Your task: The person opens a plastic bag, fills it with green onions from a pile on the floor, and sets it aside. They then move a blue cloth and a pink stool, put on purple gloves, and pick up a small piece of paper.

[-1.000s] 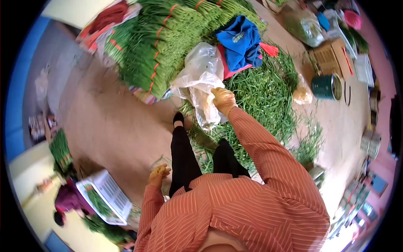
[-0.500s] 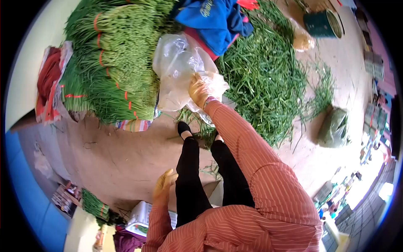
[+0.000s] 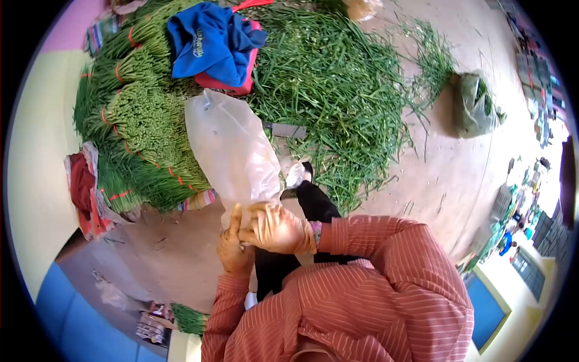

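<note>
A clear, milky plastic bag (image 3: 232,145) stretches forward from my two hands, puffed out and wrinkled near its gathered near end. My right hand (image 3: 280,229), in a thin yellowish glove, has its fingers curled closed on that end. Right beside it, my left hand (image 3: 236,244) meets the bag's edge; its index finger points forward while the other fingers press in against the right hand. Just beyond the bag, a knife (image 3: 289,130) with a broad blade and dark handle lies by the cut greens. The exact grip between the fingers is partly hidden.
Banded bundles of long green stems (image 3: 148,114) are stacked at left. A blue cloth (image 3: 208,45) rests on top. Loose cut greens (image 3: 338,96) heap across the floor, with a filled plastic sack (image 3: 475,105) to the right. Red cloth (image 3: 82,187) hangs at far left.
My right hand has drawn the bag back towards my body, and the bag now extends lengthwise. My left hand has come up from my side to join it. The view has shifted.
</note>
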The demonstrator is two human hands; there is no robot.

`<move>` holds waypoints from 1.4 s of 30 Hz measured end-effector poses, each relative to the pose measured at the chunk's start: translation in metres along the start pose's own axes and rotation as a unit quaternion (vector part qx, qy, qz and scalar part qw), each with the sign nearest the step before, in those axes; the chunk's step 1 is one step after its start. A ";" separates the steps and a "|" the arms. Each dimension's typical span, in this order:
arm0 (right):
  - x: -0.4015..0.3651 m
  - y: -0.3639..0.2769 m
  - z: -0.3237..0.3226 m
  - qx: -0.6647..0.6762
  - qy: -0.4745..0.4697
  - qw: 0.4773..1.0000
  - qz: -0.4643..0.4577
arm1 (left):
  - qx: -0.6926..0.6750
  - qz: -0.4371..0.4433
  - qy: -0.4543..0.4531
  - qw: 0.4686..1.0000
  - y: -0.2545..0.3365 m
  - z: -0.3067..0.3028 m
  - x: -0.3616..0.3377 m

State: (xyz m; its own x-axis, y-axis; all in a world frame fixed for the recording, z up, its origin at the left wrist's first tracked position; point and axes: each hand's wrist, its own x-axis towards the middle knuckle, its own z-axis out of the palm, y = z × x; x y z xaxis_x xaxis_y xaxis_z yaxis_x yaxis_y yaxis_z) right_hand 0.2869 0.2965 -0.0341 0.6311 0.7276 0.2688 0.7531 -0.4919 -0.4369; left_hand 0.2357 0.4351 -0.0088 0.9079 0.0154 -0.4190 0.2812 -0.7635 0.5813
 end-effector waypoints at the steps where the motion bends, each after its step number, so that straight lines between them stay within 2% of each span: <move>1: 0.007 0.001 -0.024 0.039 0.017 0.999 0.021 | -0.170 0.029 0.013 0.985 0.014 -0.011 -0.002; 2: 0.008 0.006 -0.043 0.069 0.009 0.997 0.029 | -0.336 0.053 0.024 0.940 0.026 -0.021 -0.003; 3: 0.009 0.010 -0.053 0.098 0.041 0.993 0.052 | -0.208 0.081 0.119 0.968 0.038 -0.029 -0.002; 4: 0.009 0.020 -0.059 0.123 0.076 0.987 0.070 | -0.312 -0.010 0.093 0.945 0.045 -0.043 -0.009; 5: 0.005 0.030 -0.062 0.106 0.069 0.985 0.114 | -0.413 -0.105 0.086 0.901 0.051 -0.056 -0.016; 6: -0.003 0.038 -0.064 0.094 0.060 0.981 0.160 | -0.438 -0.162 0.088 0.880 0.052 -0.070 -0.020; 7: -0.018 0.048 -0.053 0.104 0.069 0.964 0.234 | -0.349 -0.152 0.199 0.903 0.034 -0.069 -0.021; 8: -0.036 0.058 -0.040 0.116 0.076 0.942 0.307 | -0.389 -0.160 0.219 0.880 0.036 -0.081 -0.022; 10: -0.073 0.077 -0.032 0.095 -0.018 0.907 0.410 | -0.476 -0.115 0.154 0.858 0.066 -0.112 -0.016; 11: -0.092 0.080 -0.020 0.126 -0.069 0.881 0.450 | -0.469 -0.123 0.151 0.862 0.069 -0.122 -0.018; 12: -0.109 0.083 -0.005 0.154 -0.118 0.852 0.486 | -0.523 -0.106 0.110 0.838 0.068 -0.134 -0.019; 13: -0.126 0.087 0.014 0.204 -0.139 0.829 0.502 | -0.576 -0.083 0.071 0.810 0.068 -0.143 -0.017; 14: -0.138 0.089 0.027 0.255 -0.161 0.802 0.516 | -0.571 -0.082 0.073 0.814 0.069 -0.153 -0.018; 15: -0.140 0.094 0.029 0.335 -0.208 0.769 0.504 | -0.587 -0.104 0.081 0.799 0.072 -0.160 -0.021; 16: -0.134 0.091 0.026 0.339 -0.205 0.769 0.501 | -0.602 -0.124 0.089 0.783 0.074 -0.166 -0.023; 18: -0.116 0.086 0.012 0.330 -0.263 0.807 0.413 | -0.572 -0.095 0.144 0.802 0.079 -0.170 -0.032; 19: -0.104 0.082 0.010 0.258 -0.338 0.830 0.360 | -0.481 -0.135 0.239 0.833 0.081 -0.173 -0.035; 20: -0.095 0.076 0.011 0.259 -0.335 0.832 0.359 | -0.432 -0.149 0.286 0.842 0.082 -0.177 -0.036; 21: -0.087 0.068 0.012 0.215 -0.390 0.840 0.311 | -0.380 -0.168 0.331 0.848 0.083 -0.181 -0.037; 23: -0.086 0.062 0.029 0.162 -0.500 0.829 0.190 | -0.417 -0.160 0.331 0.831 0.082 -0.189 -0.030; 24: -0.093 0.061 0.045 0.164 -0.500 0.829 0.188 | -0.435 -0.156 0.330 0.823 0.079 -0.195 -0.029; 26: -0.106 0.067 0.067 0.106 -0.478 0.841 0.230 | -0.530 -0.112 0.255 0.801 0.044 -0.217 -0.031; 27: -0.114 0.084 0.048 0.047 -0.336 0.903 0.263 | -0.571 -0.071 0.130 0.808 0.005 -0.232 -0.029; 28: -0.118 0.108 0.051 -0.162 -0.245 0.887 0.357 | -0.600 -0.028 0.003 0.799 -0.025 -0.237 -0.028; 29: -0.126 0.154 0.031 -0.135 -0.050 0.902 0.407 | -0.429 -0.120 0.102 0.889 -0.043 -0.231 -0.026; 30: -0.099 0.159 -0.031 -0.130 0.028 0.845 0.519 | -0.234 -0.205 0.194 0.930 -0.056 -0.224 -0.023; 31: -0.087 0.166 -0.056 -0.139 0.007 0.823 0.551 | -0.070 -0.246 0.113 0.960 -0.065 -0.210 -0.024; 32: -0.080 0.171 -0.067 -0.149 -0.014 0.798 0.584 | 0.097 -0.274 0.027 0.956 -0.057 -0.196 -0.021; 34: -0.068 0.160 -0.068 -0.174 -0.110 0.829 0.519 | -0.040 -0.347 -0.010 0.937 -0.024 -0.160 -0.021; 35: -0.069 0.153 -0.056 -0.227 -0.102 0.876 0.412 | 0.000 -0.257 0.028 0.966 -0.015 -0.142 -0.021; 36: -0.072 0.146 -0.037 -0.247 -0.032 0.916 0.316 | 0.039 -0.167 0.069 0.983 -0.005 -0.124 -0.021; 37: -0.052 0.115 -0.048 -0.198 0.004 0.938 0.284 | 0.038 -0.139 0.056 0.988 0.030 -0.113 -0.020; 38: -0.046 0.095 -0.045 -0.028 -0.107 0.961 0.255 | 0.038 -0.109 0.042 0.992 0.063 -0.105 -0.016; 39: -0.040 0.076 -0.042 0.152 -0.219 0.929 0.257 | 0.039 -0.034 0.028 0.998 0.068 -0.090 -0.014; 41: 0.008 0.007 -0.075 -0.016 -0.257 0.949 0.182 | 0.012 -0.046 -0.094 0.994 0.088 -0.076 -0.012; 42: 0.018 -0.017 -0.087 -0.062 -0.246 0.957 0.138 | 0.064 0.001 -0.081 0.995 0.067 -0.060 -0.011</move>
State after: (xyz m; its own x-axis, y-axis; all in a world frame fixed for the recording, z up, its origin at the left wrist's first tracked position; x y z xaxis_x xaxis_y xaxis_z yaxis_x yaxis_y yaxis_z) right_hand 0.3017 0.2763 0.0527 0.6691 0.6834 -0.2919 0.6050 -0.7291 -0.3201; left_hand 0.2636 0.4225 0.0763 0.8437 -0.0832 -0.5303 0.2277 -0.8391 0.4940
